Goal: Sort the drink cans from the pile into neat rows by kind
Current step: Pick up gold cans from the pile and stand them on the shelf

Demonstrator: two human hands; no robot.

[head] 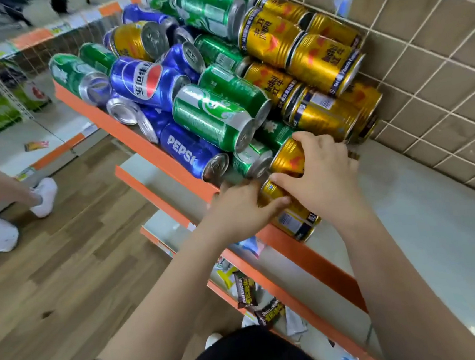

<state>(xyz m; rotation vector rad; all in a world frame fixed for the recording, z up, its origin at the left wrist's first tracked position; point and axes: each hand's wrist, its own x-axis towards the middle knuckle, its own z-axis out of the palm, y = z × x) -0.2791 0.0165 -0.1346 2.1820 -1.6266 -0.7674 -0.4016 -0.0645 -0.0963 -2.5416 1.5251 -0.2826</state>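
A pile of drink cans lies on its side on a grey shelf (425, 219) with an orange front lip. Blue Pepsi cans (145, 81) fill the left, green cans (213, 118) the middle, gold Red Bull cans (320, 61) the right by the wall. At the pile's near end, my left hand (242, 208) grips a gold can (295, 217) lying at the shelf's front edge. My right hand (322, 171) rests over that can and closes on a second gold can (288, 157) just behind it.
A tiled wall with a wire grid (434, 68) backs the shelf. Lower shelves (154, 173) hold snack packets (245, 292). Another person's leg and white shoe (45, 195) stand on the wooden floor at left. Bare shelf surface lies to the right of my hands.
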